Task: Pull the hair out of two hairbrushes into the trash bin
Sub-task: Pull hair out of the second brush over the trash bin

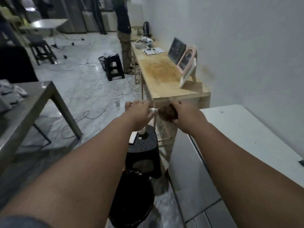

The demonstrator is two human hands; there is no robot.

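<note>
- While both your arms reach forward, your left hand (139, 109) is curled around the white handle (153, 110) of a hairbrush (167, 113), fingers closed on it.
- Your right hand (182, 112) cups the brush head, fingers wrapped over its brown, hair-matted bristles.
- You hold the brush in the air above a black perforated stool (143, 145); a white object (142, 130) and a flat white item (133, 137) sit on that stool, too hidden to identify.
- Below, nearer you, stands the black trash bin (131, 199), partly covered by your left forearm.
- A white table (246, 129) lies to your right, a wooden bench (164, 76) with frames beyond.
</note>
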